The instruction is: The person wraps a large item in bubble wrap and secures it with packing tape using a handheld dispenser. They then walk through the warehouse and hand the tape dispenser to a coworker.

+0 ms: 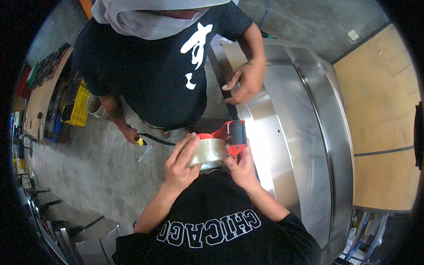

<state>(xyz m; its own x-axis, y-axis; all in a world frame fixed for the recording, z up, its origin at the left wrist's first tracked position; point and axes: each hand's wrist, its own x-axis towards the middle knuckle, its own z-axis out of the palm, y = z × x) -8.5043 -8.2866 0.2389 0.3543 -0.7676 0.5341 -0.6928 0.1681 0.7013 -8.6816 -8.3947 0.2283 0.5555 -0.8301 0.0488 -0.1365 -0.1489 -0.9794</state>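
In front of my chest I hold a red tape dispenser (pixel 241 144) with a black roller at its front. A wide roll of clear packing tape (pixel 211 151) sits on it. My left hand (pixel 181 162) is closed on the roll's left side, fingers along its outer face. Closed around the dispenser's red frame on the right is my right hand (pixel 242 167), its thumb beside the roll. The parts of the dispenser behind the roll and in the right palm are hidden.
Facing me, a person in a black shirt (pixel 145 84) rests one hand near a large stainless steel piece (pixel 300 132) at right; the other holds a black-and-yellow tool (pixel 141 141). A yellow crate (pixel 77 106), a bucket (pixel 95 106) and a workbench stand left. A wooden panel (pixel 380 119) is far right.
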